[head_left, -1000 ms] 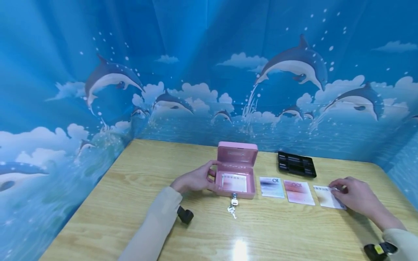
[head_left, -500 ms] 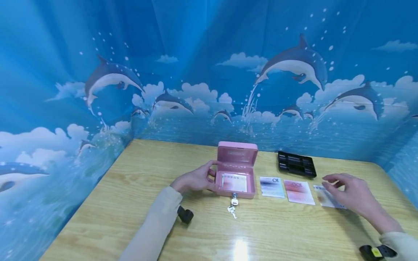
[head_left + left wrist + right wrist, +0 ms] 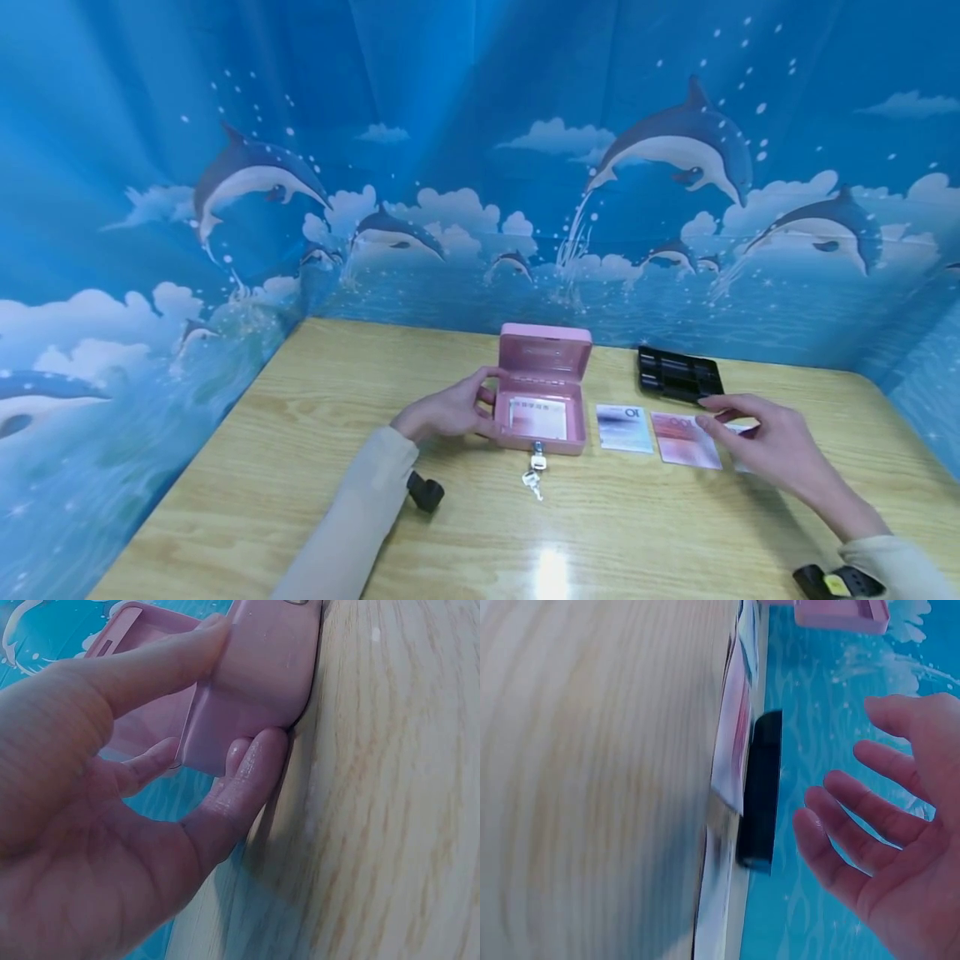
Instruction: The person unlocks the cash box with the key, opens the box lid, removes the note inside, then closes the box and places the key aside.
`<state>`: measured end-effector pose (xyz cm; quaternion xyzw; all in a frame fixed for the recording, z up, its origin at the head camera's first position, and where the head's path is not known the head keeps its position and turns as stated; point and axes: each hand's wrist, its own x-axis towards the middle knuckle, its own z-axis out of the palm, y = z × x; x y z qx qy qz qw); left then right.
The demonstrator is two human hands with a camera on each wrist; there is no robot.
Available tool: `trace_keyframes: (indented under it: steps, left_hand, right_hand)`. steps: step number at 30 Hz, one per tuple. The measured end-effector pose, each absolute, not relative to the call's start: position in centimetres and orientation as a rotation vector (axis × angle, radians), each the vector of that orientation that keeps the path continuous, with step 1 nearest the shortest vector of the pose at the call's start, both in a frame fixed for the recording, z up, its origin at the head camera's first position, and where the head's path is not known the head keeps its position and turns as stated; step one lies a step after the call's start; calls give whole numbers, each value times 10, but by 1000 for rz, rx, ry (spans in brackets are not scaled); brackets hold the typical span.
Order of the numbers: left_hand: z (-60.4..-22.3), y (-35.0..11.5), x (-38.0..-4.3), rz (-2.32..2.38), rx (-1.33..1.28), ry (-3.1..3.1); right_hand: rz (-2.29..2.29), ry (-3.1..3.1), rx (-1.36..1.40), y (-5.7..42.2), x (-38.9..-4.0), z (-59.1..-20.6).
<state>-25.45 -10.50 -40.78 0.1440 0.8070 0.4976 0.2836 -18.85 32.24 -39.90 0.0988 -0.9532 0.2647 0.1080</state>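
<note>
A pink cash box (image 3: 517, 444) stands with its lid (image 3: 545, 357) raised and a banknote (image 3: 538, 419) lying inside. Keys (image 3: 532, 481) hang at its front lock. My left hand (image 3: 452, 411) holds the box by its left side; the left wrist view shows the thumb on the box wall (image 3: 262, 667) and fingertips low at its corner. To the right lie a blue 10 note (image 3: 625, 429), a red 100 note (image 3: 686, 442) and a brownish note (image 3: 714, 907), largely covered by my right hand in the head view. That right hand (image 3: 776, 442) hovers with nothing in its spread, relaxed fingers.
A black compartment tray (image 3: 678, 375) lies behind the notes, near the table's back edge. A blue dolphin-print curtain (image 3: 450, 167) hangs behind the wooden table (image 3: 390, 533).
My right hand has risen off the brownish note and moved left toward the red 100 note, its fingers loosening. The left hand and the cash box have stayed put.
</note>
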Motion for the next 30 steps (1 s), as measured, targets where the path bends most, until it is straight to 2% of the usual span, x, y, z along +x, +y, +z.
trace_keyframes:
  steps: [30]
  left_hand:
    - [-407, -104, -255, 1378, 397, 2115]
  right_hand:
    - [1041, -2755, 455, 249, -197, -401]
